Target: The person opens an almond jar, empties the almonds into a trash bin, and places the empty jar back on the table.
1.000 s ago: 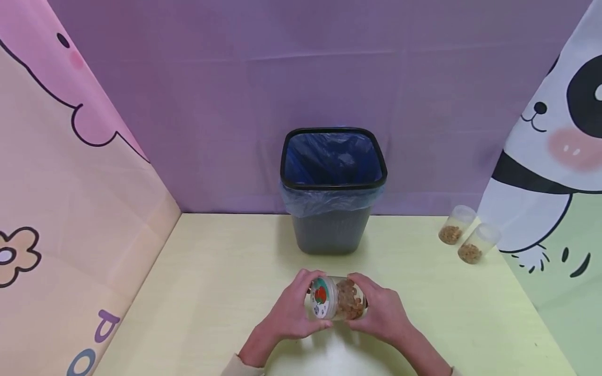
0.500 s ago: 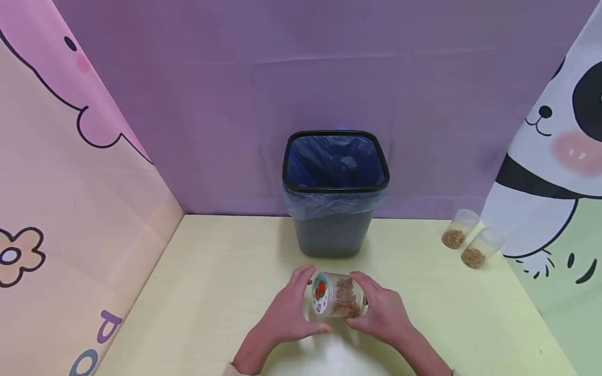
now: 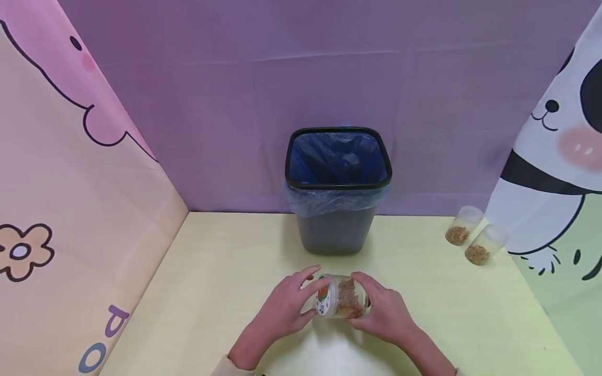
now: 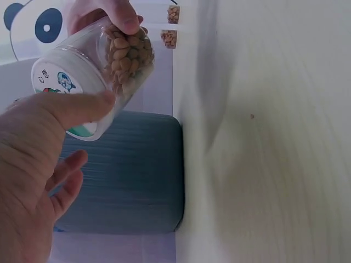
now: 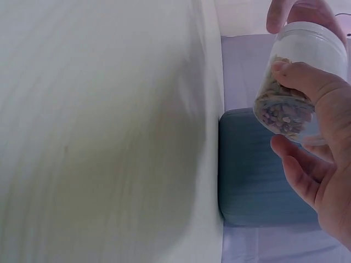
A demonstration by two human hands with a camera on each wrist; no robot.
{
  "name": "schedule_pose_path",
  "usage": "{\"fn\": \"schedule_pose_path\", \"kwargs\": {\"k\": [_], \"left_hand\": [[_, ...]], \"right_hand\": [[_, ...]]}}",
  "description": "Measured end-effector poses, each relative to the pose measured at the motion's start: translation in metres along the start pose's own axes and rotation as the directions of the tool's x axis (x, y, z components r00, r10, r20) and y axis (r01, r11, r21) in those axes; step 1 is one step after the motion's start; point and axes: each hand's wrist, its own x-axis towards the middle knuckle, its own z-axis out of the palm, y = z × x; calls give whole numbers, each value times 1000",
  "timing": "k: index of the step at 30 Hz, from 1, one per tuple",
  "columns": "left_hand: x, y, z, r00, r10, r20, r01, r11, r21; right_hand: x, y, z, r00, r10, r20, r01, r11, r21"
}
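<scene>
1. Table (image 3: 226,271): the pale surface below your work; clock directions are read around the held jar in the head view.
2. Bin (image 3: 335,230): grey, black-rimmed, lined with a blue bag, standing at 12 o'clock.
3. Right hand (image 3: 383,312): at 4 o'clock, thumb and fingers curved round the jar's base end, holding it.
4. Left hand (image 3: 284,304): at 9 o'clock, half open about the lid end; one finger lies across the lid, but whether you grip it cannot be told.
5. Jar (image 3: 347,297): clear, tilted between your hands and raised off the table, lid end toward 9 o'clock.
6. Tubs (image 3: 466,219) (image 3: 490,240): two, at 2 o'clock, each with brown pieces at the bottom.
7. Lid (image 3: 332,301): white, printed, seated on the jar. The step in hand appears to be working this lid; the next move likely calls for a firm left grip on its rim and a steady right hand.
8. Brown pieces (image 4: 127,57): gathered toward the jar's base.
</scene>
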Motion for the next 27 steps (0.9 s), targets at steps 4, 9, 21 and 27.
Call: {"fn": "schedule_pose_path", "kwargs": {"k": [4, 9, 21, 27], "left_hand": [[-2, 2, 3, 999, -37, 23, 37, 999, -19], [-5, 3, 7, 995, -87, 43, 88, 996, -23], [-3, 3, 10, 985, -166, 47, 168, 985, -34], [-4, 1, 10, 989, -131, 61, 135, 989, -58]], "right_hand": [[-6, 1, 0, 1000, 14, 26, -14, 1000, 5], [-10, 1, -2, 999, -4, 39, 3, 1000, 23], [-6, 4, 1, 999, -31, 5, 31, 999, 16], [-8, 4, -1, 1000, 8, 9, -8, 999, 33]]}}
